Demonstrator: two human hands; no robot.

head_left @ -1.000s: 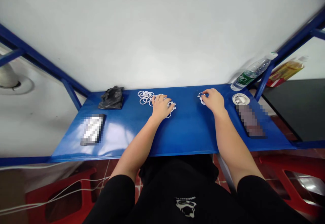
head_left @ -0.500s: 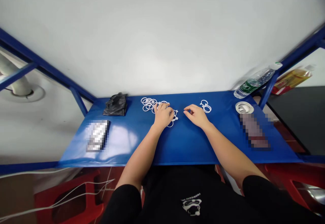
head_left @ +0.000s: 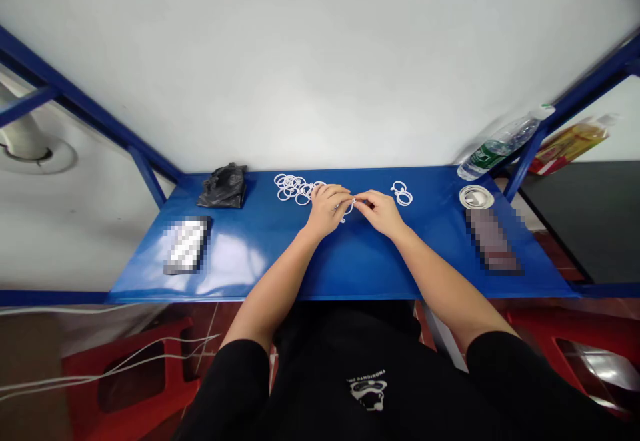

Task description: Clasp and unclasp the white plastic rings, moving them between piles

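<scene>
My left hand (head_left: 327, 210) and my right hand (head_left: 382, 212) meet at the fingertips over the blue table (head_left: 370, 264). Pinched between them is a white plastic ring (head_left: 350, 208) with a small knob, partly hidden by the fingers. Beyond the left hand, a cluster of several similar white rings (head_left: 287, 192) lies overlapping, some of it covered by that hand. To the right of my right hand, a few more white rings (head_left: 405, 198) rest together on the table.
A crumpled black plastic bag (head_left: 223, 186) and a blurred-out phone-like object (head_left: 187, 244) lie at left. At right are a clear bottle (head_left: 503, 144) leaning by the frame, a white coil (head_left: 476, 196) and another blurred object (head_left: 494, 241). A white wall (head_left: 320, 61) stands behind.
My right hand has moved left to meet the left hand, and both now pinch a white ring. The whole view has shifted slightly, with the table appearing higher.
</scene>
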